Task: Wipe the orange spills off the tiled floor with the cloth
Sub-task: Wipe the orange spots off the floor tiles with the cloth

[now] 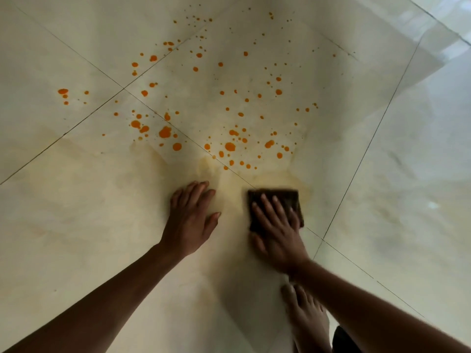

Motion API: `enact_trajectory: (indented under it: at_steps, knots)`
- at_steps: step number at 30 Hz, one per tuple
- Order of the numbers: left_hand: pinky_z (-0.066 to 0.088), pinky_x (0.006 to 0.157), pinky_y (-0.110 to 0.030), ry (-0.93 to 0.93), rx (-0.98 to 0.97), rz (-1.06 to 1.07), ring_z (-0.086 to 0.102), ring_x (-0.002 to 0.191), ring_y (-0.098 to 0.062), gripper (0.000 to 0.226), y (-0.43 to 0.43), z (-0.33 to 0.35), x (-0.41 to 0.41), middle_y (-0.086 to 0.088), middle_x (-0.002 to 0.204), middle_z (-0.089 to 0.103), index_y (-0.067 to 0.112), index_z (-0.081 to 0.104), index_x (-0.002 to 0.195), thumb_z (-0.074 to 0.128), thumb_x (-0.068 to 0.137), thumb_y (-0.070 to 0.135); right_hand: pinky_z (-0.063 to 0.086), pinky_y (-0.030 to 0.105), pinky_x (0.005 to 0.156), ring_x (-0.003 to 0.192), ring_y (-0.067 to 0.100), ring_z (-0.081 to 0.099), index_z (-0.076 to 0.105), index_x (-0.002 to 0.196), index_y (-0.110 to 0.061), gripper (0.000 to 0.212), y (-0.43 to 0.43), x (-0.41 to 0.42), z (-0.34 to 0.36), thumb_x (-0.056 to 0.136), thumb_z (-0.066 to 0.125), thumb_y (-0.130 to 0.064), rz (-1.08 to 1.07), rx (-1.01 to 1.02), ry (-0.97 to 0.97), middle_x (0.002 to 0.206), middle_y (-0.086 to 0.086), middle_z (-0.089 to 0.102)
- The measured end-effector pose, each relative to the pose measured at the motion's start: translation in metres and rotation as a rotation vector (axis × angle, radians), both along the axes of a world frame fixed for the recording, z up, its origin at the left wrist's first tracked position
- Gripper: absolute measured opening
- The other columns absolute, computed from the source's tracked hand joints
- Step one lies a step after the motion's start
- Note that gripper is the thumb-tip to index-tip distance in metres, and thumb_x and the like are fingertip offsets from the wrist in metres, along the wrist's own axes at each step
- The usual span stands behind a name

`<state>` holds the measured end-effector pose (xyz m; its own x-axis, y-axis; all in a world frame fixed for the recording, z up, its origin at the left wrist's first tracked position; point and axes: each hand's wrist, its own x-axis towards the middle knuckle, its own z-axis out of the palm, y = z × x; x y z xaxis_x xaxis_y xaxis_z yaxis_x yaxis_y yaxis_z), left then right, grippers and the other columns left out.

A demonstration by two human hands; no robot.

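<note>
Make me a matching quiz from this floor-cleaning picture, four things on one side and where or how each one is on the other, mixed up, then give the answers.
1. cloth
2. left hand
3. orange drops
4. bare foot

A. flat on bare tile
B. scattered beyond both hands
C. dark, folded, under the right hand
D. bottom edge, by the right forearm

Pairs: 1-C, 2-A, 3-B, 4-D

Glossy cream tiled floor (76,225) with thin dark grout lines (367,149), brighter at right.
</note>
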<state>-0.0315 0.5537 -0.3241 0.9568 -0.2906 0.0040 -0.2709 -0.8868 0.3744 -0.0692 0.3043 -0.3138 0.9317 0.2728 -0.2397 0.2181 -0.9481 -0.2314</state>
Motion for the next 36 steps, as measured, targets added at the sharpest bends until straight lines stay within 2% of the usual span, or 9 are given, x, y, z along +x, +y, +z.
enact_trajectory:
  at_steps: [3,6,10,15,20,25,28,32,36]
  knots:
    - [0.033,0.108,-0.049,-0.07,-0.003,0.002,0.042,0.135,-0.03,0.052,0.002,-0.008,-0.002,-0.012,0.145,0.047,0.012,0.054,0.133,0.045,0.095,0.046,-0.006,0.053,0.119,0.148,0.018,-0.018,0.002,0.153,-0.032,0.069,0.009,0.092,0.001,0.092,0.018,-0.061,-0.184,-0.042,-0.017,0.162,-0.004,-0.01]
    - [0.033,0.108,-0.047,-0.089,0.008,0.017,0.042,0.134,-0.03,0.052,0.001,-0.009,-0.001,-0.011,0.144,0.048,0.012,0.054,0.133,0.046,0.095,0.046,-0.015,0.047,0.117,0.148,0.017,-0.019,0.001,0.154,-0.032,0.07,0.027,0.082,-0.005,0.093,0.018,-0.062,-0.193,-0.007,-0.043,0.162,-0.005,-0.01]
    - [0.032,0.109,-0.047,-0.079,0.027,0.019,0.043,0.134,-0.03,0.052,-0.001,-0.005,-0.002,-0.012,0.144,0.049,0.012,0.055,0.133,0.048,0.094,0.046,-0.001,0.054,0.119,0.148,0.014,-0.015,0.001,0.152,-0.038,0.064,0.001,0.033,-0.002,0.094,0.016,-0.062,-0.001,0.035,-0.02,0.162,-0.007,-0.006]
    - [0.03,0.109,-0.046,-0.078,0.065,0.015,0.04,0.135,-0.029,0.053,0.0,-0.012,-0.003,-0.011,0.145,0.047,0.014,0.052,0.134,0.042,0.096,0.049,-0.012,0.049,0.118,0.148,0.018,-0.013,0.01,0.154,-0.029,0.07,0.024,0.121,-0.002,0.092,0.021,-0.059,-0.311,0.013,-0.04,0.163,-0.003,-0.004]
    - [0.032,0.109,-0.047,-0.074,0.065,0.023,0.042,0.135,-0.03,0.052,-0.001,-0.005,-0.003,-0.012,0.144,0.048,0.012,0.055,0.133,0.045,0.095,0.047,0.002,0.054,0.119,0.15,0.017,-0.007,0.007,0.153,-0.035,0.064,0.01,0.026,-0.002,0.096,0.02,-0.06,0.069,0.069,-0.045,0.162,-0.005,0.002]
    - [0.032,0.108,-0.048,-0.079,0.071,0.022,0.041,0.135,-0.031,0.052,-0.002,-0.007,-0.004,-0.012,0.144,0.048,0.012,0.055,0.133,0.047,0.095,0.046,-0.002,0.052,0.119,0.149,0.019,-0.008,0.012,0.154,-0.026,0.073,-0.017,0.135,0.002,0.09,0.023,-0.059,-0.421,-0.006,-0.033,0.164,-0.001,-0.002]
    - [0.032,0.109,-0.047,-0.077,0.046,0.016,0.041,0.135,-0.03,0.052,-0.002,-0.007,-0.002,-0.011,0.144,0.048,0.012,0.054,0.133,0.049,0.093,0.045,-0.008,0.053,0.117,0.149,0.02,-0.012,0.007,0.155,-0.028,0.069,0.042,0.149,-0.004,0.095,0.029,-0.056,-0.205,0.013,-0.037,0.162,-0.003,-0.006]
    - [0.036,0.108,-0.047,-0.053,-0.112,0.041,0.044,0.133,-0.031,0.055,0.001,0.003,-0.001,-0.015,0.142,0.048,0.004,0.052,0.133,0.057,0.091,0.037,0.0,0.056,0.119,0.149,0.015,-0.013,0.006,0.153,-0.036,0.063,0.033,0.064,0.0,0.094,0.016,-0.059,0.165,0.079,0.002,0.162,-0.008,-0.002]
    - [0.039,0.107,-0.046,-0.117,-0.132,0.105,0.043,0.133,-0.032,0.062,0.021,0.004,0.004,-0.017,0.142,0.045,0.002,0.049,0.135,0.059,0.09,0.043,-0.002,0.055,0.119,0.149,0.018,-0.012,0.007,0.153,-0.031,0.068,0.005,0.12,0.004,0.093,0.019,-0.06,-0.084,0.012,-0.001,0.162,-0.003,-0.004]
